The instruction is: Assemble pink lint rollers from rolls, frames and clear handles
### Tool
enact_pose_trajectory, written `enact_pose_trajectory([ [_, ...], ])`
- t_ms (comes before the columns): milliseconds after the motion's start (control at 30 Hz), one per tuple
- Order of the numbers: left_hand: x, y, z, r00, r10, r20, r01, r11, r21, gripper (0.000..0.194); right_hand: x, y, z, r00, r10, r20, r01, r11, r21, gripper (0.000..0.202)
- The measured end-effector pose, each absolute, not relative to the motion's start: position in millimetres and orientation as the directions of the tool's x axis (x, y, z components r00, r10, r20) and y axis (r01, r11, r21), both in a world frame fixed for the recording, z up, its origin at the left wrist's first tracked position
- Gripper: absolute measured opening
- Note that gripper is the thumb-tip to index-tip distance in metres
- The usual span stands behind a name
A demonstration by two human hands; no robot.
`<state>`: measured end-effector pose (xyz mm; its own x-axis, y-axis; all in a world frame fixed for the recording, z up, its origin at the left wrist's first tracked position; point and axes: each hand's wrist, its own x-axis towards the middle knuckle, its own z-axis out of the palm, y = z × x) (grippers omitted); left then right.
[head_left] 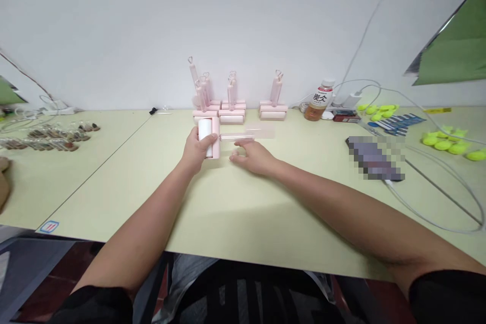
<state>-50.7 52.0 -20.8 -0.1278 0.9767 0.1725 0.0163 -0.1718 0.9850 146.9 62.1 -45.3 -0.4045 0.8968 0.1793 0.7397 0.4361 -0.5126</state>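
My left hand (196, 149) is wrapped round the head of a lint roller (205, 131) with a white roll and a pink case. Its handle (237, 137), partly see-through and blurred, points to the right. Just below that handle is my right hand (253, 157), its fingers apart and thumb stretched out; contact with the handle is hard to judge. Several more pink lint rollers (232, 115) stand upright by the wall, handles up, and another group (273, 112) is a little to their right.
At the back right stands a drink bottle (319, 101) beside a small dark red box (346, 116). A phone (374, 159) on a white cable, yellow-green items (442, 140) and blue packets (398, 124) lie to the right. Rows of small wrapped items (56, 139) lie far left.
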Motion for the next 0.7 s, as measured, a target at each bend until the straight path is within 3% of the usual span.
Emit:
enact_pose_trajectory([
  [133,-50,50,-21,-0.119,0.980,0.161,0.011,-0.161,0.987,0.052,130,64,-45,-0.443,0.892,0.091,0.818,0.444,-0.364,0.040],
  [333,-48,49,-19,-0.105,0.982,0.158,0.025,-0.157,0.987,0.050,156,52,-45,-0.446,0.886,0.127,0.811,0.460,-0.362,0.023],
  [400,-47,48,-19,-0.093,0.985,0.148,0.033,-0.146,0.989,0.050,172,46,-45,-0.423,0.892,0.160,0.781,0.449,-0.434,0.016],
  [533,-43,46,-24,-0.027,0.990,0.140,0.045,-0.138,0.989,0.048,198,31,-46,-0.303,0.944,0.129,0.446,0.260,-0.856,0.023],
  [600,-42,43,-25,0.017,0.991,0.132,0.068,-0.133,0.989,0.049,206,24,-43,-0.290,0.953,0.091,0.297,0.180,-0.938,0.027],
  [700,-41,40,-26,0.066,0.991,0.115,0.100,-0.121,0.988,0.051,210,14,-36,-0.251,0.963,0.101,0.192,0.152,-0.970,0.021],
])
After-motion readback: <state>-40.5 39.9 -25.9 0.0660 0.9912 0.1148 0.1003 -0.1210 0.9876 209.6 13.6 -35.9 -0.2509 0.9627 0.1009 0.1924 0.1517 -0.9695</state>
